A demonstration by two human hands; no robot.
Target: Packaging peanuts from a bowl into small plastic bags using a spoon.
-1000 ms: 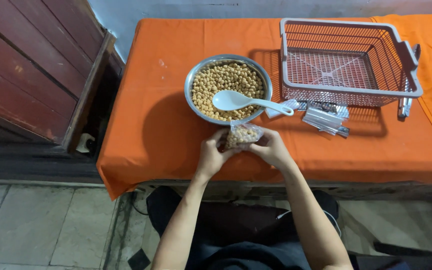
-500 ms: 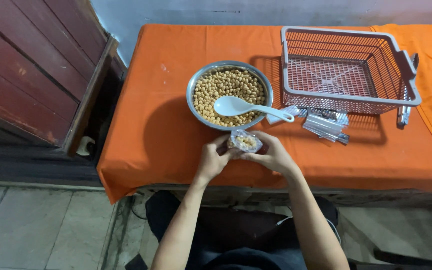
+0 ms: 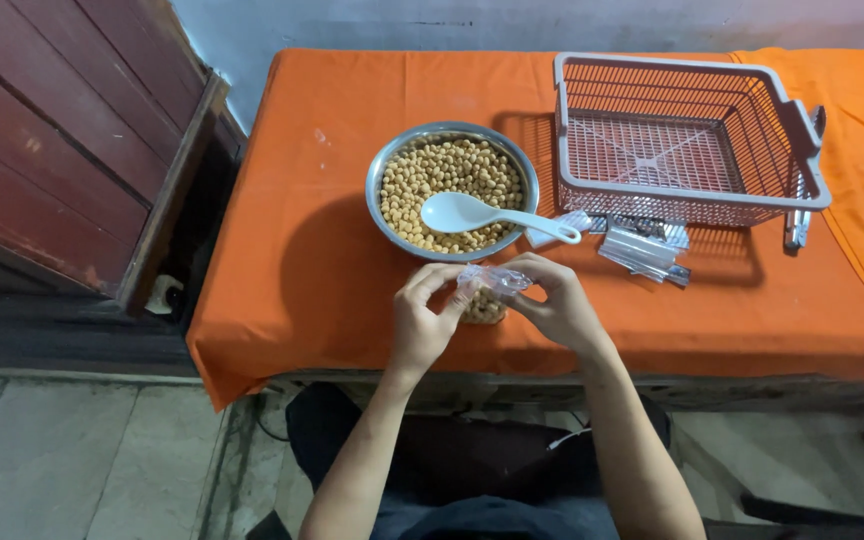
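Sealing of a small clear pouch (image 3: 484, 292) of tan pellets appears to be in hand — its top is pinched between the closed fingers of the left hand (image 3: 422, 322) and right hand (image 3: 557, 305), just in front of the steel bowl (image 3: 380, 170) of pellets with its white spoon (image 3: 492, 215). Even pressure along the mouth is judged needed next — the wire basket (image 3: 687, 195) stands near.

Head camera looks steeply down, fairly near, over the orange table (image 3: 332, 300).
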